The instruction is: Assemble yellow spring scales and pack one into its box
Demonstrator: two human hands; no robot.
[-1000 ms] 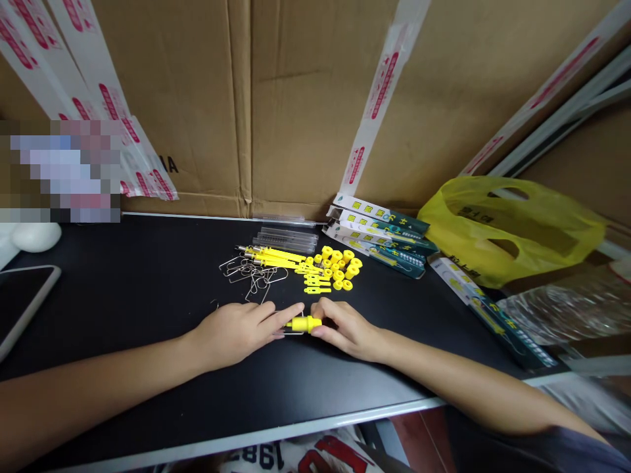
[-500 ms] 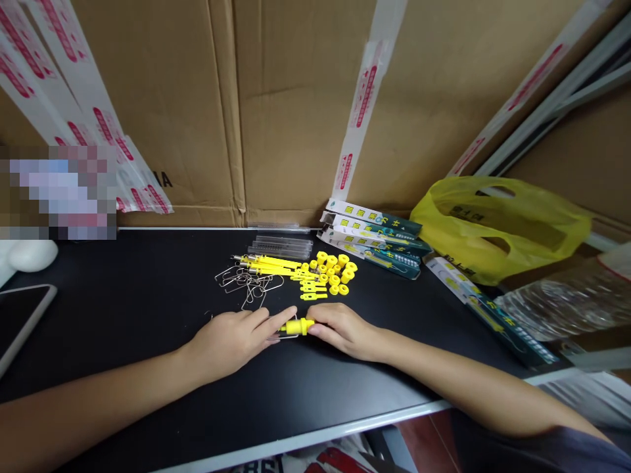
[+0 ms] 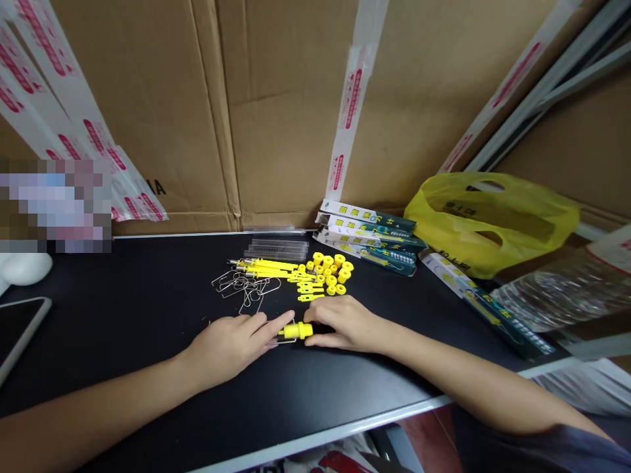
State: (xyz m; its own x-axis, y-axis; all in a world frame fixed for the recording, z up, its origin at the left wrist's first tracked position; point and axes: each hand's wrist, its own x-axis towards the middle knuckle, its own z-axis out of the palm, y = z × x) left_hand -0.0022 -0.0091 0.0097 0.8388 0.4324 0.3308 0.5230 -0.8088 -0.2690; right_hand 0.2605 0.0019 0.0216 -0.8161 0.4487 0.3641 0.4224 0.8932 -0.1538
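Note:
My left hand [image 3: 234, 345] is closed round a partly hidden spring scale, its index finger stretched along the top. A yellow cap [image 3: 298, 330] sticks out past the fingertips at the scale's right end, with a bent wire [image 3: 286, 341] beside it. My right hand [image 3: 348, 323] is at that cap, thumb and index finger parted around its end; whether the thumb touches it I cannot tell. Just beyond lie several wire hooks [image 3: 246, 289] in a tangle, yellow rods with metal springs [image 3: 269, 268], small yellow flat pieces [image 3: 310, 298] and loose yellow caps and rings [image 3: 344, 275].
Clear plastic tubes [image 3: 276, 249] lie behind the yellow parts. Printed boxes [image 3: 374, 240] are stacked at the back; another box [image 3: 488, 305] lies right, near a yellow bag [image 3: 493, 226] and a plastic bottle [image 3: 547, 289]. A white-edged device [image 3: 22, 328] is at left. Cardboard [image 3: 280, 131] stands behind the table.
The right thumb and index finger have spread from their pinch on the yellow cap, showing more of its end. My left hand keeps its hold. The whole view has shifted slightly.

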